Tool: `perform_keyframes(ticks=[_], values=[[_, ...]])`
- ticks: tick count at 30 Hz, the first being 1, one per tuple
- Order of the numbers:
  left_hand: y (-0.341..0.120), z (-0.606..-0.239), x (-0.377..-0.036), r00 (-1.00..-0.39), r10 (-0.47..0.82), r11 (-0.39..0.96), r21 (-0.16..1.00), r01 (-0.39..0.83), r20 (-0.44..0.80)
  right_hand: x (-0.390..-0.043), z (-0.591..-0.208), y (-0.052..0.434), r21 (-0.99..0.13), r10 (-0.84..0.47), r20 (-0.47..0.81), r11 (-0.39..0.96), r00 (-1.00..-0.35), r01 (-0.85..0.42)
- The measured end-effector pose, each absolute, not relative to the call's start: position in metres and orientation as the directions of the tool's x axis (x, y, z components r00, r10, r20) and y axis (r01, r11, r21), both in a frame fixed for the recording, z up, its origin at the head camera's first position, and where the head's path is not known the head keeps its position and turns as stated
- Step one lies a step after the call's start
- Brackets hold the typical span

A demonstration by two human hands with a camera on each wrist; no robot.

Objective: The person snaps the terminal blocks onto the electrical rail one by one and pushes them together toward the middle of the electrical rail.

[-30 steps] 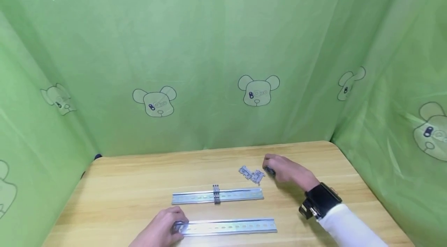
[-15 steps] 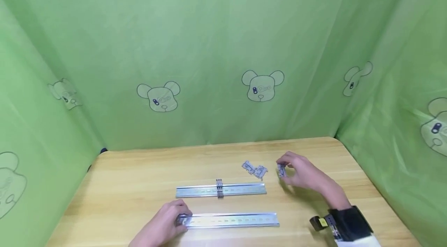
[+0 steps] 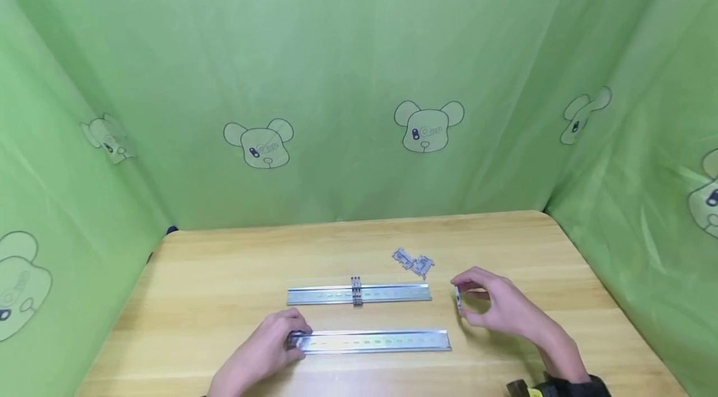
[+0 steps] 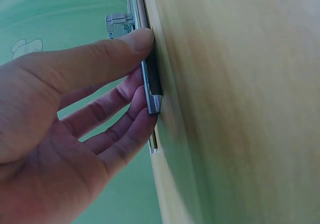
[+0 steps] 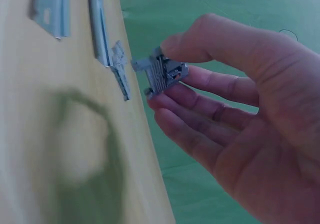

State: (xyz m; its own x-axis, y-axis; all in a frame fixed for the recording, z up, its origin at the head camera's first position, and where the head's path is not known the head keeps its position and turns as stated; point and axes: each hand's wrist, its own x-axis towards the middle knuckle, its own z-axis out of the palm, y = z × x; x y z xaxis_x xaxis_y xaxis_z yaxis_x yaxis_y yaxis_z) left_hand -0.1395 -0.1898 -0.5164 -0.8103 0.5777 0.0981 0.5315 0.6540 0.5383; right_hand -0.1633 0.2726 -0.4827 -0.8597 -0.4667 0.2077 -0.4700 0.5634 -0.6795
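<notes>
Currently left hand point(image 3: 269, 347) grips near rail point(image 3: 370, 341) end, lower centre; right hand point(image 3: 496, 308) pinches grey clip point(image 3: 459, 298). Risk: fingertip hold only, clip may twist or drop onto counter point(image 3: 196, 297).

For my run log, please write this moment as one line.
left hand: holds end of near rail | right hand: pinches grey clip above table | far rail: carries clips | loose clips: behind far rail

The left end of the near rail point(image 3: 370, 341) is covered by the left hand point(image 3: 269, 347). The clip point(image 3: 459, 298) in the right hand point(image 3: 499, 310) is too small in the head view to see its shape. The right forearm is cut by the bottom edge. In the left wrist view the table point(image 4: 240, 104) is blurred.
</notes>
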Motion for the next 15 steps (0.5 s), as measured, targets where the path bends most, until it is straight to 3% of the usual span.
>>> perform_keyframes(ticks=[15], values=[[-0.19,-0.512,-0.141,-0.82,0.566,0.67,0.533,0.517,0.084,-0.141,-0.5,0.27,-0.81,-0.533,0.095,0.45,-0.841,-0.377]])
